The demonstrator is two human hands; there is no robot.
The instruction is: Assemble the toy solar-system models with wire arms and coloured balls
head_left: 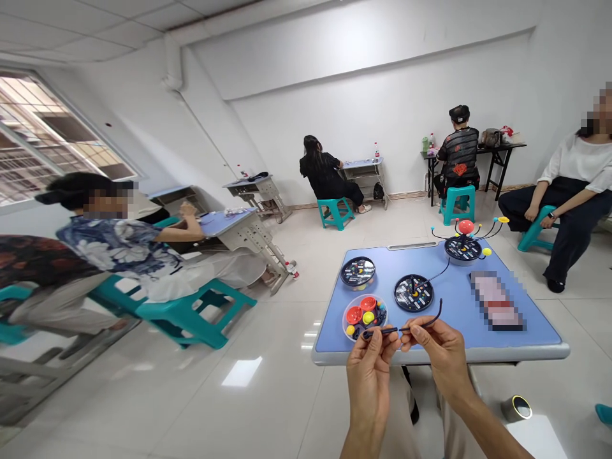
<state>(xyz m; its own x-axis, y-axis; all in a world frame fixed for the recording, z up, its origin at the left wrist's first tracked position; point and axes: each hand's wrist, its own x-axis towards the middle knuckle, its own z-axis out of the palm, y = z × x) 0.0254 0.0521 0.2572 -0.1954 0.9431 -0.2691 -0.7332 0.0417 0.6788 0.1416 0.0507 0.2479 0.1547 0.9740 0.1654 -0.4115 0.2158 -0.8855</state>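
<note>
My left hand (369, 373) pinches a thin black rod (382, 332) between thumb and fingertips, just over the desk's front edge. My right hand (438, 357) grips a curved black rod (427, 324), and the two rods' tips nearly meet. Closest to my left hand is a clear round dish (364, 317) of red domes and yellow balls. Behind it lie a black disc (357, 271) and a black disc with a wire arm (414, 293). A built model with a red ball (465, 248) stands at the blue desk's (459, 306) far edge.
A blurred printed card (497, 301) lies on the desk's right side. Seated people (129, 245) work at other desks on teal stools, and another person (568, 185) sits at right. A metal ring-shaped object (516, 408) stands on the floor at lower right.
</note>
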